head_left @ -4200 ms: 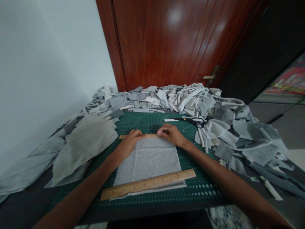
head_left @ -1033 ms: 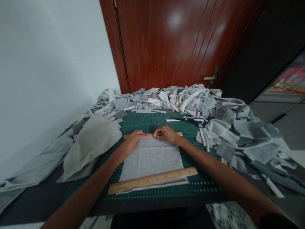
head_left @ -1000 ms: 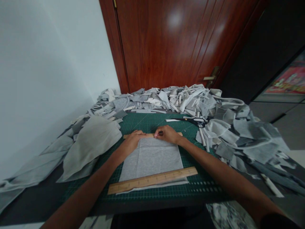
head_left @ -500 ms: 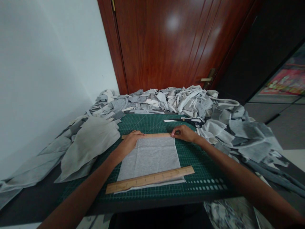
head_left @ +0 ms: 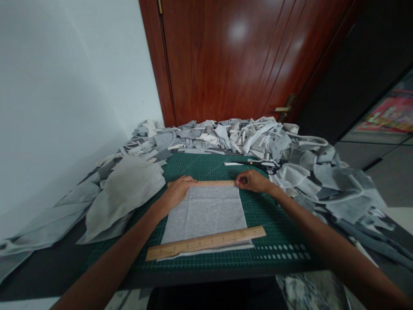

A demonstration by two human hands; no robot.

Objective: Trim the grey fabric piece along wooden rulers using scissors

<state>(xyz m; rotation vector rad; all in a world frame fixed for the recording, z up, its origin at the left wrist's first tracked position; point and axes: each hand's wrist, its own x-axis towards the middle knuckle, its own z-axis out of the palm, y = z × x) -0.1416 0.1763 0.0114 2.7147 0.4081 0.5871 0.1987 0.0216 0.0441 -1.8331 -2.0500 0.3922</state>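
A folded piece of light grey fabric point(head_left: 209, 211) lies flat on the green cutting mat point(head_left: 274, 215). One wooden ruler point(head_left: 214, 183) runs along its far edge; a second wooden ruler point(head_left: 206, 243) slants across its near edge. My left hand point(head_left: 180, 188) rests flat over the far ruler's left part and the fabric's far left corner, fingers stretched out. At the far right corner, my right hand point(head_left: 251, 180) has thumb and forefinger pinched on the fabric beside the ruler's end. How much of the ruler those fingertips also touch is hidden.
Black-handled scissors point(head_left: 266, 166) lie at the mat's far right. Heaped grey scraps point(head_left: 222, 135) line the back, and more scraps point(head_left: 338, 176) cover the right side. A larger beige-grey cloth point(head_left: 125, 189) lies at the left. A wooden door point(head_left: 219, 60) stands behind the table.
The whole view has shifted slightly to the right. Both hands keep nearly the same place on the far ruler and fabric; the right fingers have curled a little differently.
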